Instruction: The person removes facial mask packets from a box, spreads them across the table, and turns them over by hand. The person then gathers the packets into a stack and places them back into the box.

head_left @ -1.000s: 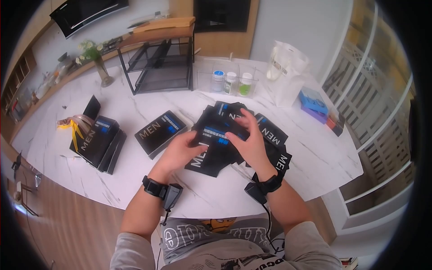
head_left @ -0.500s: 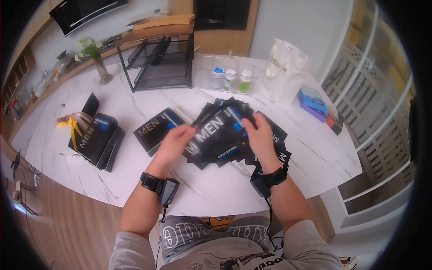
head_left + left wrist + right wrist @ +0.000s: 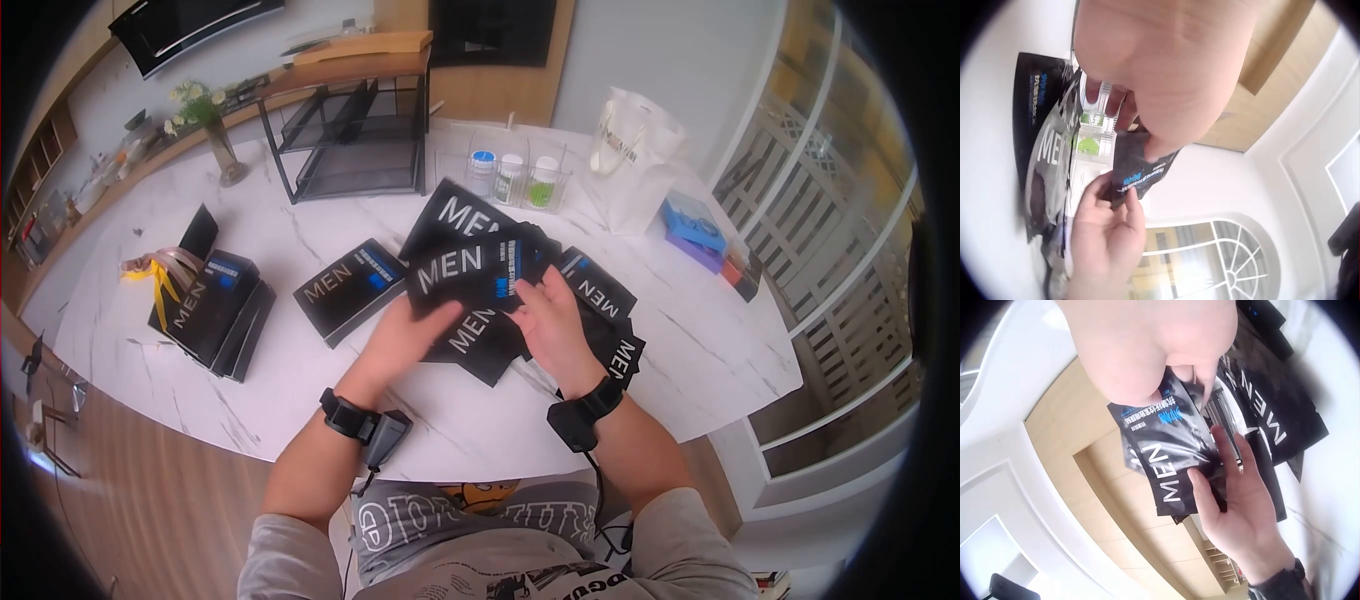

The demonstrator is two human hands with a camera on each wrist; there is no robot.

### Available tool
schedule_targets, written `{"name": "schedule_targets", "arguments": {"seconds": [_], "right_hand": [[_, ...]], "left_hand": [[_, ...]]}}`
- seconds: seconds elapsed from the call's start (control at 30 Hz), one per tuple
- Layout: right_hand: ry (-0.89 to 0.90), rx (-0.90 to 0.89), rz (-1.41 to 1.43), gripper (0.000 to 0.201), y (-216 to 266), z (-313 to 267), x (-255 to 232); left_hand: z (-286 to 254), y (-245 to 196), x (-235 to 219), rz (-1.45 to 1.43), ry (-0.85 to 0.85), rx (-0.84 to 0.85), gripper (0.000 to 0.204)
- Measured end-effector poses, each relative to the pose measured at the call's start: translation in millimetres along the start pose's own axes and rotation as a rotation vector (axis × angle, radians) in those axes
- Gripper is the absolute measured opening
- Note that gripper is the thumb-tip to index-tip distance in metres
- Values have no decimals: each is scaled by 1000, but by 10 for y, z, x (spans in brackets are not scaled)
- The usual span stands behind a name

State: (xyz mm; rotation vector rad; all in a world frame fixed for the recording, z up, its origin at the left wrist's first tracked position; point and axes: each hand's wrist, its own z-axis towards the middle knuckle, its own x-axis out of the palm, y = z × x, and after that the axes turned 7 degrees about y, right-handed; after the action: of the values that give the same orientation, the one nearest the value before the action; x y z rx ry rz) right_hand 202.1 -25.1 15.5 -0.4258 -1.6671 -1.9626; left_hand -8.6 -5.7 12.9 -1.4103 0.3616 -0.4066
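Note:
Over the middle of the table, both hands hold a black foil packet point(image 3: 452, 268) printed "MEN", raised above a spread pile of similar packets point(image 3: 470, 345). My left hand point(image 3: 402, 335) grips its left end, thumb on the printed face. At the other end my right hand point(image 3: 553, 325) pinches it between thumb and fingers. In the right wrist view, the held packet point(image 3: 1169, 447) is tilted, with another dark edge showing behind it. The left wrist view shows the thumb of each hand on the packet point(image 3: 1138, 165). Fingers behind it are partly hidden.
A black "MEN" box point(image 3: 345, 290) lies left of the pile; stacked boxes point(image 3: 215, 315) with ribbons stand farther left. Behind are a mesh rack point(image 3: 350, 150), a clear organizer with bottles point(image 3: 510, 180), a white bag point(image 3: 635, 165) and a blue box point(image 3: 695, 222).
The hands were low over the pile, then lifted packets from it. Now the held packet lies more level, and another "MEN" packet shows behind it at the far side.

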Motion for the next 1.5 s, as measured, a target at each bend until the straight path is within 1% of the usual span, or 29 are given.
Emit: {"name": "schedule_targets", "arguments": {"seconds": [0.03,0.1,0.13,0.23,0.27,0.3,0.37,0.4,0.5,0.53,0.63,0.67,0.7,0.73,0.77,0.83,0.97,1.07,1.17,1.27,1.37,1.4,1.5], "right_hand": [[21,15,-27,29,-15,-8,-39],[65,43,-82,30,3,-21,-50],[72,65,-97,29,-9,-20,-59],[76,111,-176,28,-34,-31,-77],[66,114,-223,27,-14,-41,-65],[55,115,-270,26,-4,-46,-57],[-49,66,-198,25,-42,-24,-92],[-102,40,-161,24,-52,-16,-106],[-35,30,18,18,-22,-12,-118],[5,80,1,18,-54,-16,-124],[123,220,-67,19,-129,-47,-72],[161,257,-103,21,-97,-81,-36],[199,294,-139,22,-73,-104,-6],[156,253,-185,26,-122,-83,-57],[139,198,-206,27,-102,-84,-51],[104,91,-247,28,-25,-85,13],[89,176,-170,29,-70,-47,-103],[142,220,-224,27,-79,-51,-106],[152,253,-420,24,-85,-80,-34],[124,169,-387,22,-93,-92,-5],[86,134,-311,21,-86,-64,-38],[94,131,-335,22,-88,-73,-39],[115,114,-384,22,-97,-81,-6]], "left_hand": [[28,41,-49,-109,-38,8,30],[41,-20,-88,-345,-81,25,26],[34,-42,-113,-356,-124,9,23],[49,-15,-193,-418,-145,43,22],[39,-23,-193,-395,-153,61,24],[29,-31,-217,-472,-67,60,27],[12,-39,-277,-624,109,58,34],[24,-12,-269,-591,325,119,46],[-13,16,-130,-366,384,145,49],[-8,11,-94,-284,326,79,42],[6,67,-97,-165,117,-76,33],[32,120,-111,-219,18,-60,26],[23,78,-104,-223,17,-46,26],[2,-4,-91,-229,15,-31,26],[-7,-56,-87,-235,11,-15,27],[-8,-69,-97,-184,11,-49,27],[-11,-73,-97,-127,-12,-85,28],[6,-82,-103,-212,-106,-34,27],[0,-118,-100,-300,-116,-65,27],[39,8,-120,-349,-88,-51,27],[-2,-21,-104,-262,114,-51,27],[-10,-9,-86,-156,129,-22,26],[8,22,-67,-135,122,-35,26]]}}
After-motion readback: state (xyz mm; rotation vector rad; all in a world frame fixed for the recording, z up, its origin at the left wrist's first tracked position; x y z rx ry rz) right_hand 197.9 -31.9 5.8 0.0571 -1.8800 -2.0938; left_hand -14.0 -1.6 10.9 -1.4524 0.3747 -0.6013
